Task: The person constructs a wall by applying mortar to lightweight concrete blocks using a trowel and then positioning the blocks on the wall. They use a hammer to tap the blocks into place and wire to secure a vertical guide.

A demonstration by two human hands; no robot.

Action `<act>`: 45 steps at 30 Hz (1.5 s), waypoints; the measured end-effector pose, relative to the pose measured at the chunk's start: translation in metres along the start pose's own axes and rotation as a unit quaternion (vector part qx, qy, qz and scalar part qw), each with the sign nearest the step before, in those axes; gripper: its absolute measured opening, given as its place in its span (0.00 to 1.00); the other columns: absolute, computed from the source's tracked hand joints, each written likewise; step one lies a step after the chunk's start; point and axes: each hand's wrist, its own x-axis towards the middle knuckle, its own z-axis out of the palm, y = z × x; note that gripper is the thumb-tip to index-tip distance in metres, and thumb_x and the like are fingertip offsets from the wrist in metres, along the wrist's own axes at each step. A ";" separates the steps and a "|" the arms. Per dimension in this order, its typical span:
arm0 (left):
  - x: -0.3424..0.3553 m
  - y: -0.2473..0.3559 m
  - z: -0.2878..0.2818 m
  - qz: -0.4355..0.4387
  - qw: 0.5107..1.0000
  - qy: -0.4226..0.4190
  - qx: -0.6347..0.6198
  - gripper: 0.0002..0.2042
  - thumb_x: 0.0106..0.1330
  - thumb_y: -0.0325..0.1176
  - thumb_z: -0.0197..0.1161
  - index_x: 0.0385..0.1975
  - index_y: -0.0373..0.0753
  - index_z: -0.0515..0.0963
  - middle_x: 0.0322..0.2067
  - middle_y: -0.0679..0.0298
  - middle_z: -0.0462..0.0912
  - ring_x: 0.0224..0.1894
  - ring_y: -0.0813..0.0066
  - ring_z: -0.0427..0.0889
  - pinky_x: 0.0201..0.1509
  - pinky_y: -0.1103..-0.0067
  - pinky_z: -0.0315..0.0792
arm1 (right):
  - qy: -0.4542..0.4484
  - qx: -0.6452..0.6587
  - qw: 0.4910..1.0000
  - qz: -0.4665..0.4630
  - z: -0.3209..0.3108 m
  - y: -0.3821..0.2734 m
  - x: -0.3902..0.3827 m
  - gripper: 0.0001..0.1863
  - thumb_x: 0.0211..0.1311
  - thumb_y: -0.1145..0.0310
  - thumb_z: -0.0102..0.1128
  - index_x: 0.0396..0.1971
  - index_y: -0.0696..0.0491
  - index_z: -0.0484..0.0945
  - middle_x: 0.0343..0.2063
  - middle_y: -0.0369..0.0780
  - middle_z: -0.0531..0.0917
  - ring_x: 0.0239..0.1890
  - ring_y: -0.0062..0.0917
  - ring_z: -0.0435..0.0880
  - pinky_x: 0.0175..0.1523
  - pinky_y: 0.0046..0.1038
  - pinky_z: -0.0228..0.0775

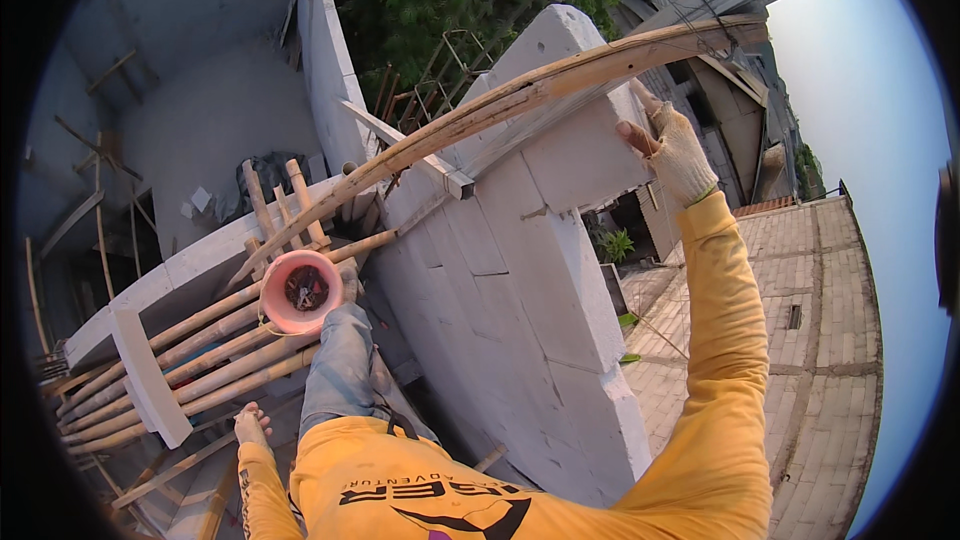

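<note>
R grip (681, 156) spread at blk wall (545, 310), pole (545, 89) across; L grip (253, 425) nr bamboo (243, 366), hold unclear.

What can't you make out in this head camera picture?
In the head view:
Pink bucket: its contents are too small and dark to identify.
Left hand: too small to tell whether it holds anything.
Right hand: some fingers hidden behind the hand; grip uncertain.
Dark object, far right: cut off by the picture's rim.

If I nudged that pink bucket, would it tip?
The pink bucket could rock or tip, as it seems to stand on round bamboo poles. The dark jumble inside probably adds weight low down. Its smooth side looks like plastic, so it may flex slightly.
</note>
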 end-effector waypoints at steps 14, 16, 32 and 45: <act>-0.030 0.011 0.085 -0.009 0.998 -0.057 -0.021 0.12 0.68 0.35 0.56 0.49 0.47 0.77 0.38 0.72 0.82 0.28 0.77 0.80 0.23 0.80 0.73 | 0.016 0.032 0.997 -0.072 0.014 0.013 -0.013 0.36 0.64 0.52 0.62 0.65 0.61 0.66 0.54 0.45 0.77 0.54 0.25 0.74 0.57 0.27 0.68; -0.024 0.002 0.085 -0.026 0.999 -0.039 0.014 0.11 0.68 0.34 0.55 0.48 0.47 0.77 0.38 0.72 0.82 0.27 0.77 0.80 0.21 0.80 0.72 | 0.013 0.045 0.998 -0.045 0.014 0.021 -0.013 0.36 0.64 0.52 0.62 0.64 0.61 0.66 0.53 0.44 0.78 0.54 0.25 0.74 0.57 0.26 0.68; 0.058 0.001 0.051 -0.055 0.987 -0.139 -0.055 0.14 0.69 0.38 0.55 0.52 0.46 0.74 0.41 0.68 0.81 0.28 0.71 0.82 0.19 0.72 0.75 | 0.011 0.071 0.997 -0.007 0.014 0.008 -0.007 0.29 0.62 0.51 0.65 0.52 0.60 0.75 0.40 0.41 0.82 0.42 0.22 0.78 0.48 0.26 0.71; 0.075 0.022 0.060 -0.026 0.987 -0.141 0.067 0.19 0.72 0.48 0.50 0.55 0.46 0.75 0.42 0.68 0.83 0.33 0.64 0.85 0.26 0.65 0.79 | 0.014 -0.010 0.999 -0.028 0.008 0.006 0.001 0.27 0.61 0.58 0.67 0.52 0.63 0.75 0.41 0.49 0.83 0.44 0.30 0.81 0.51 0.31 0.72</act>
